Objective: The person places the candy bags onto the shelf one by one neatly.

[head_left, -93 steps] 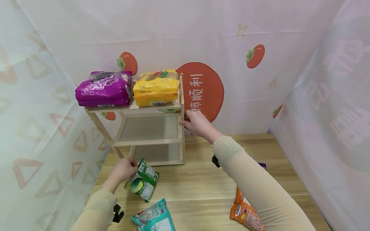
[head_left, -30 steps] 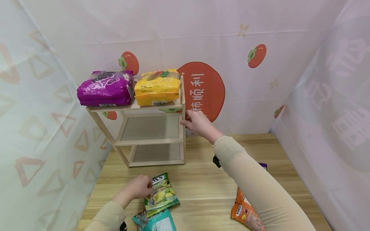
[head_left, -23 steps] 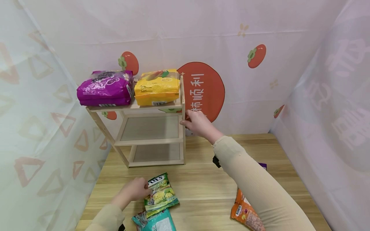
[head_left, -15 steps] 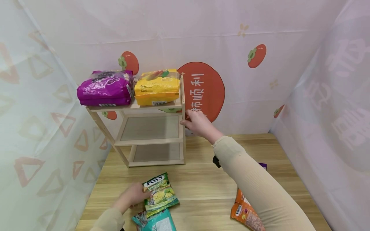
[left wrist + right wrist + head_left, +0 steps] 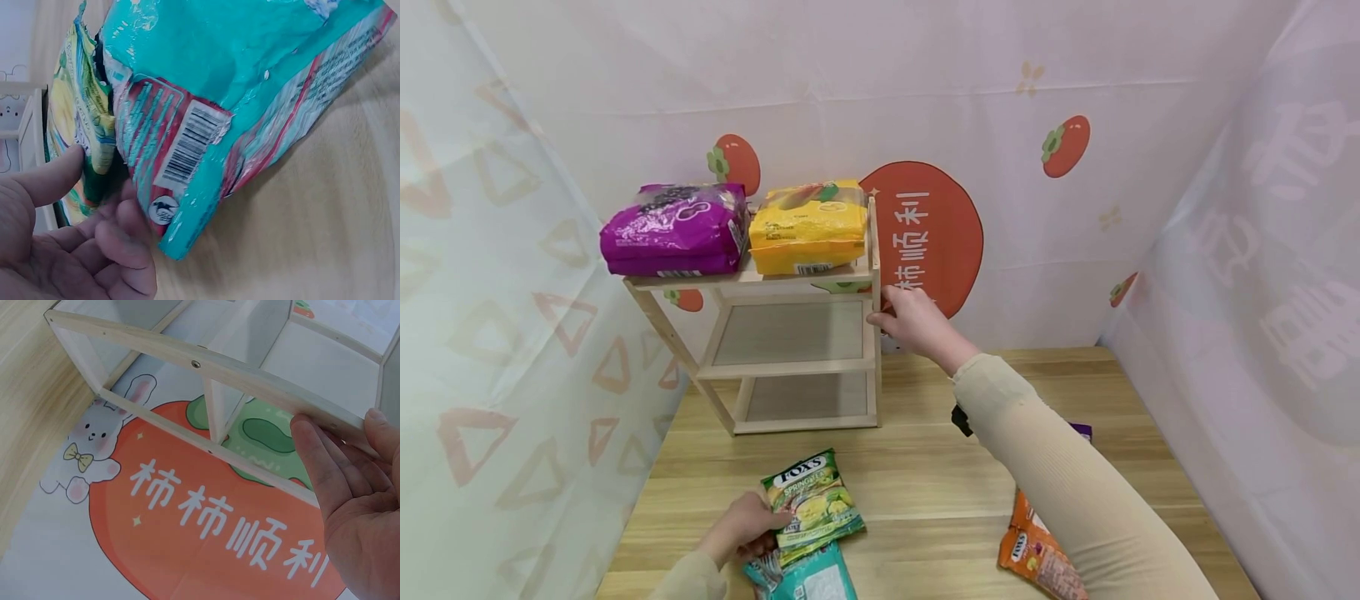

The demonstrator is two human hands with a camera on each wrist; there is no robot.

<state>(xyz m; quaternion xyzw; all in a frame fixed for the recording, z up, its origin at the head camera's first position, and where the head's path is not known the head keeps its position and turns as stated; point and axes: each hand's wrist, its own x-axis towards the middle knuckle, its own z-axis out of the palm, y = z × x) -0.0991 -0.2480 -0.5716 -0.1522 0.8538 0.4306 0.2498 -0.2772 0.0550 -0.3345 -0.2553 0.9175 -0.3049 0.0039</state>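
Observation:
My left hand (image 5: pixel 748 527) is at the left edge of a green Fox's candy bag (image 5: pixel 816 504), front face up, its near end overlapping a teal candy bag (image 5: pixel 816 575). In the left wrist view, my thumb (image 5: pixel 53 178) lies on the face of the green bag while the fingers curl beneath its edge, pinching it, right beside the teal bag's barcode (image 5: pixel 194 147). My right hand (image 5: pixel 917 325) grips the right front post of a wooden three-tier shelf (image 5: pixel 790 367); in the right wrist view, thumb and fingers (image 5: pixel 322 469) lie on either side of that post.
On the shelf's top tier sit a purple bag (image 5: pixel 673 233) and a yellow bag (image 5: pixel 808 229). An orange Fox's bag (image 5: pixel 1037 550) lies at the right, partly behind my right forearm, with a purple corner (image 5: pixel 1081 431) beyond. Printed cloth walls (image 5: pixel 1000 250) enclose the table.
The green bag has gone from hanging near the shelf, back showing, to lying face up over the teal bag. My left hand has slid down its left edge. The right hand stays put.

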